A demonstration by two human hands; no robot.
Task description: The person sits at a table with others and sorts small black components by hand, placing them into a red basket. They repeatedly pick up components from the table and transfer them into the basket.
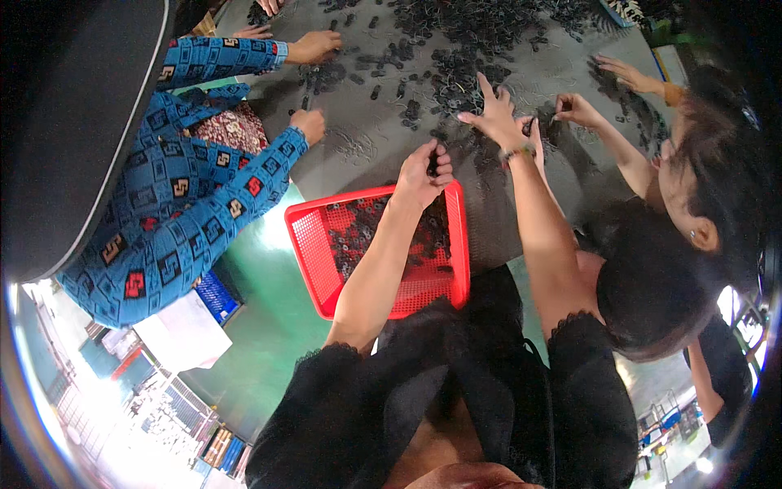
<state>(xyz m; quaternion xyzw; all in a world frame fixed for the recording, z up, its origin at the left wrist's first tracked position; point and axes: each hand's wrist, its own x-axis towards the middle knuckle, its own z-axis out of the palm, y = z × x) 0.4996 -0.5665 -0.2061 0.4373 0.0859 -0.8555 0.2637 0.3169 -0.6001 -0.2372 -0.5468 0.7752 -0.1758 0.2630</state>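
Observation:
My left hand (424, 174) is closed above the far rim of a red plastic basket (318, 273). Its fingers curl around small black parts, only partly visible. Small black parts (350, 244) also lie inside the basket, which stands against the table edge just in front of me. My right hand (494, 114), a bracelet on its wrist, is open with fingers spread at the near edge of a heap of small black looped parts (456, 85). Nothing shows in its grip.
More black parts and thin scraps lie scattered over the grey table (358, 171). A co-worker in a patterned blue sleeve (244, 204) reaches in from the left. Other co-workers' hands (577, 109) work close by on the right. A blue crate (216, 297) stands low at left.

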